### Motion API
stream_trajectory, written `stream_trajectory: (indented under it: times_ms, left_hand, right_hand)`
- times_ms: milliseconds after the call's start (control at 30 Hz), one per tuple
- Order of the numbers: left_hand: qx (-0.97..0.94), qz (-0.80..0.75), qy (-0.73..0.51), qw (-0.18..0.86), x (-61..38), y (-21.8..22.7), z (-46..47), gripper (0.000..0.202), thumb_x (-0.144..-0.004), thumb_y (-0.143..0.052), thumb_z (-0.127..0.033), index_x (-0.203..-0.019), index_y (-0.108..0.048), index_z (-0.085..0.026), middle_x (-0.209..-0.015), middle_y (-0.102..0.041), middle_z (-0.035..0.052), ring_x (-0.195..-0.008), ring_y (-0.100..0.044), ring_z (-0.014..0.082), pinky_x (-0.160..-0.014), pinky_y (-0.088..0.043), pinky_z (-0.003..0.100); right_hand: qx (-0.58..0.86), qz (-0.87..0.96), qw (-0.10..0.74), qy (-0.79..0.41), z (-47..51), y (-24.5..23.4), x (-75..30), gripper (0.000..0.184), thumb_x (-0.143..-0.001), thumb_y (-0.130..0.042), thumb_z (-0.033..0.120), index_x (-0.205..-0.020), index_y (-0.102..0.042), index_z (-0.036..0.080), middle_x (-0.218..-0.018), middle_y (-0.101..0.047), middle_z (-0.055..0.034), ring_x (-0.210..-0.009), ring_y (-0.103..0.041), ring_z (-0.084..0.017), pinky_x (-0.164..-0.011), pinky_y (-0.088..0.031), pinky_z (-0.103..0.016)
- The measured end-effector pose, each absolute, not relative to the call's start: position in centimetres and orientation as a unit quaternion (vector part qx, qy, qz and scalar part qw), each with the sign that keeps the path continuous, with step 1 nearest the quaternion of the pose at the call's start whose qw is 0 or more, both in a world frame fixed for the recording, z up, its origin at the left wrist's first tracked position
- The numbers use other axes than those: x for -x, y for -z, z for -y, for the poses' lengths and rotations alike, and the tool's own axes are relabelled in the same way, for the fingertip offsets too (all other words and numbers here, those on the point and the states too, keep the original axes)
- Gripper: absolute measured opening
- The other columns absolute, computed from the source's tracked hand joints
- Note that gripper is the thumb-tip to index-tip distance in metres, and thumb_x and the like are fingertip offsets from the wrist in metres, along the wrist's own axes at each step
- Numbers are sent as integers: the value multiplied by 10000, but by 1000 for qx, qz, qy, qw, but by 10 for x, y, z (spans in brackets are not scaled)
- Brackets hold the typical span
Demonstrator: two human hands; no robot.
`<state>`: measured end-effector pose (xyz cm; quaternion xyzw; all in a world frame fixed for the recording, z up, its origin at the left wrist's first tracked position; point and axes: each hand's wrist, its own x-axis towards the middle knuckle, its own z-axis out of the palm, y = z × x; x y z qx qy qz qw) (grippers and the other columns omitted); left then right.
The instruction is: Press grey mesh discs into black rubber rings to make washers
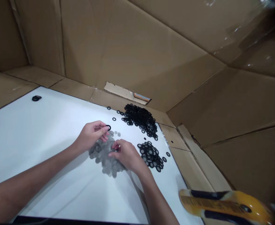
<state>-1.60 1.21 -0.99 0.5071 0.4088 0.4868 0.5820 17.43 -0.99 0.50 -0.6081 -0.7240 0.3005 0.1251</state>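
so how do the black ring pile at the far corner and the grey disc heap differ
Shape: the black ring pile holds pieces with open centres; the grey disc heap holds filled rounds.
Colour: the ring pile is black, the disc heap pale grey.
Contact: the right hand is at the disc heap; neither hand touches the ring pile.
Both are loose piles of small round pieces.

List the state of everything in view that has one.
Left hand: pinching one ring.
Held black ring: raised, between thumb and fingertips.
Right hand: curled at the grey discs; grip unclear.
Grey discs: loose, heaped.
Black ring pile: heaped, a few strays beside it.
Grey-centred black rings: heaped, two strays to the right.
Far-left black rings: bunched together.
Yellow-and-black object: partly blurred.
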Motion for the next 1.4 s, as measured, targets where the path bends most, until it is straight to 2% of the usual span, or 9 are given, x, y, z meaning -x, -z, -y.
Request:
stream_trajectory:
  times_ms: [133,333,533,700,833,900,1000,1167,1400]
  left_hand:
    - [-497,-426,-492,574,14,7,-12,278,-844,-717,-406,-850,-651,-136,-728,-691,23,-601,-664,144,-564,-571,264]
    - [-494,-449,-479,569,11,1,-8,274,-825,-737,-387,-847,-650,-128,-709,-692,26,-573,-657,143,-534,-561,258]
    - [-510,-452,-452,575,9,4,-3,280,-811,-752,-399,-831,-658,-136,-696,-693,16,-577,-648,131,-537,-557,238]
    - [-557,-421,-435,569,8,6,1,260,-819,-750,-394,-802,-678,-144,-665,-704,9,-595,-666,132,-577,-574,232]
    - [-584,-405,-413,570,7,8,5,248,-808,-763,-397,-808,-703,-156,-650,-712,7,-605,-685,149,-607,-588,249]
    - [-597,-402,-404,564,6,9,6,251,-809,-759,-407,-811,-711,-160,-665,-718,13,-609,-690,159,-614,-593,262]
    - [-614,-404,-398,549,6,9,7,255,-839,-725,-419,-852,-720,-164,-691,-722,18,-618,-693,163,-622,-595,270]
    - [-616,-394,-406,548,6,8,8,243,-885,-678,-400,-911,-705,-160,-713,-712,15,-643,-689,149,-636,-590,252]
    - [-576,-391,-411,589,3,3,8,211,-861,-705,-367,-879,-657,-163,-671,-690,-2,-597,-655,135,-610,-561,247]
  right_hand:
    - [607,722,106,-316,13,0,-174,135,-710,-762,146,-781,-668,212,-792,-668,9,-728,-567,-154,-664,-370,-274]
    - [595,693,136,-385,11,-5,-179,28,-773,-703,189,-790,-696,210,-739,-691,13,-669,-595,-137,-619,-404,-240]
    - [598,642,190,-440,12,-14,-187,51,-789,-668,247,-777,-684,200,-657,-657,11,-536,-560,-128,-552,-403,-249]
    - [550,575,307,-523,13,-25,-186,179,-783,-711,349,-785,-666,176,-595,-584,33,-506,-501,-101,-495,-356,-221]
    - [503,515,431,-544,14,-24,-179,272,-702,-802,383,-788,-680,157,-634,-617,22,-503,-510,-93,-509,-411,-230]
    - [497,491,464,-544,14,-21,-175,313,-667,-837,382,-820,-681,159,-664,-641,11,-510,-524,-98,-505,-426,-232]
    - [507,479,466,-544,14,-16,-171,344,-650,-855,379,-862,-688,166,-710,-655,1,-524,-524,-99,-493,-423,-231]
    - [520,491,439,-544,15,-16,-173,307,-657,-851,384,-795,-699,155,-680,-622,15,-513,-477,-80,-472,-371,-218]
    - [462,487,406,-621,14,-16,-178,322,-690,-829,415,-812,-686,154,-628,-590,34,-531,-501,-88,-535,-410,-229]
